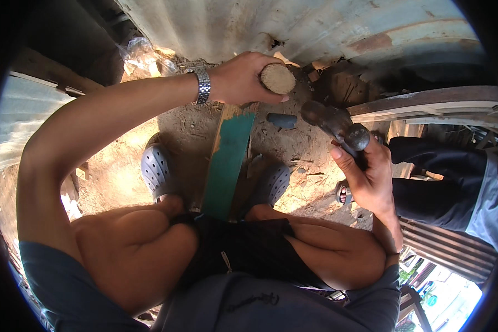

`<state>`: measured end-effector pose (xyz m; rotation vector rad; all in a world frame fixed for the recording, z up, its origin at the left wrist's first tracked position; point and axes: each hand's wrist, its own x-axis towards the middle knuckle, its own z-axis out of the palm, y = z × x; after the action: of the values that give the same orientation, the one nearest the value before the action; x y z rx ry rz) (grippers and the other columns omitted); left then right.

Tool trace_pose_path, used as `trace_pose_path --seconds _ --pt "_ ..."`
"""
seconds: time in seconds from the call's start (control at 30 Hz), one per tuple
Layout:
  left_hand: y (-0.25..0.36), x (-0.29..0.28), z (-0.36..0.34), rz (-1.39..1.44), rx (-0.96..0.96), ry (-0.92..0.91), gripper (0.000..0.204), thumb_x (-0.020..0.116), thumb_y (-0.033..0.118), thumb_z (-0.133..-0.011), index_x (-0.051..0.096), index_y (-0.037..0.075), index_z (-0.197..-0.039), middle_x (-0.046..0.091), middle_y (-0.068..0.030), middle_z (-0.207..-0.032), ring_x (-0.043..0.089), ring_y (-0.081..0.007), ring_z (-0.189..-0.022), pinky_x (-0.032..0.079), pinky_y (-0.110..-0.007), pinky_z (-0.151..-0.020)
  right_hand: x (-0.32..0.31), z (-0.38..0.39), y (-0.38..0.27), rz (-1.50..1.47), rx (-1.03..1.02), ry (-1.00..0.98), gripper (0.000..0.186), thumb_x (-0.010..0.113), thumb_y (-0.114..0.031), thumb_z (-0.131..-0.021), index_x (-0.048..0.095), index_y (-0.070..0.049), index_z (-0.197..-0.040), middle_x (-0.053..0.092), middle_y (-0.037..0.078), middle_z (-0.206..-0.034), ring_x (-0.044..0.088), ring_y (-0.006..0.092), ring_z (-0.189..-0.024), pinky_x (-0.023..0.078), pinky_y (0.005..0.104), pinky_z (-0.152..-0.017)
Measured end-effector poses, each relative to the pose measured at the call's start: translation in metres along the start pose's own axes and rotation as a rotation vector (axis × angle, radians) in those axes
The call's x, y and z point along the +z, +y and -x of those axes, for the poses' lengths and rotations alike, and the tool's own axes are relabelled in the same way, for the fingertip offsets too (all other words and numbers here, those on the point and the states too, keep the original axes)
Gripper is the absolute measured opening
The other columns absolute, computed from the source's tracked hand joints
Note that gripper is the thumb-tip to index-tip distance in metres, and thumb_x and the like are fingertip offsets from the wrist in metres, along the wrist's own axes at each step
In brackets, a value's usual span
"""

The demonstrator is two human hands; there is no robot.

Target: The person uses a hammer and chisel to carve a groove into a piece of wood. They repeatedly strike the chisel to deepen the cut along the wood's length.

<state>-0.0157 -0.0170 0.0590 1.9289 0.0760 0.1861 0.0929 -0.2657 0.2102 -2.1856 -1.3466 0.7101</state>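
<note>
My left hand [240, 77] is closed round a thick wooden piece whose pale round end [278, 79] faces up. Its lower part is hidden by the fingers, so I cannot tell whether it touches anything below. In my right hand [368, 180] is a hammer [329, 122], gripped by its dark handle, with the metal head raised to the right of the wooden end. Between my feet runs a wooden board [231, 157] with worn green paint. Its far end, bare of paint, lies below my left hand.
A flat dark grey piece [282, 120] lies on the dirt ground among wood chips. Corrugated metal sheeting [304, 27] stands at the far side. Clear plastic [141, 55] lies at the back left. At the right is another person in dark trousers [442, 171], below a wooden frame [431, 102].
</note>
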Motion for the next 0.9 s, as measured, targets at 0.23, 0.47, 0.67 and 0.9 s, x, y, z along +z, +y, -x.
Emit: trace_pose_path --seconds 0.23,0.47,0.67,0.9 --pt "-0.006 0.000 0.000 0.047 0.021 0.019 0.036 0.084 0.028 -0.086 0.069 0.005 -0.110 0.075 -0.0086 -0.097 0.069 -0.0144 -0.093 0.056 -0.033 -0.086 0.000 -0.003 -0.007 0.032 0.029 -0.066 0.020 0.073 -0.014 -0.096 0.066 -0.001 -0.111 0.065 0.006 -0.069 0.055 0.0093 -0.058 0.043 0.0285 -0.056" --pt "-0.007 -0.005 -0.002 0.009 0.032 0.018 0.038 0.084 0.030 -0.086 0.069 0.005 -0.110 0.074 -0.0087 -0.097 0.070 -0.0158 -0.093 0.056 -0.033 -0.087 0.002 -0.004 -0.005 0.033 0.038 -0.078 0.021 0.072 -0.015 -0.097 0.065 -0.001 -0.110 0.065 0.006 -0.069 0.056 0.0097 -0.060 0.044 0.0289 -0.056" --pt "-0.006 -0.009 -0.001 0.005 0.004 0.016 0.040 0.084 0.030 -0.085 0.069 0.005 -0.112 0.075 -0.0094 -0.099 0.070 -0.0169 -0.093 0.056 -0.034 -0.087 0.009 -0.008 -0.006 0.014 0.053 -0.082 0.019 0.071 -0.015 -0.098 0.065 -0.001 -0.109 0.061 0.004 -0.067 0.052 0.0082 -0.059 0.041 0.0284 -0.055" --pt "-0.003 -0.008 0.000 -0.013 0.011 0.007 0.049 0.084 0.039 -0.083 0.070 0.004 -0.115 0.075 -0.0148 -0.103 0.073 -0.0254 -0.097 0.057 -0.037 -0.090 0.012 -0.013 0.001 -0.113 -0.047 0.019 0.019 0.070 -0.014 -0.099 0.063 -0.001 -0.110 0.061 0.003 -0.069 0.051 0.0075 -0.062 0.040 0.0266 -0.057"
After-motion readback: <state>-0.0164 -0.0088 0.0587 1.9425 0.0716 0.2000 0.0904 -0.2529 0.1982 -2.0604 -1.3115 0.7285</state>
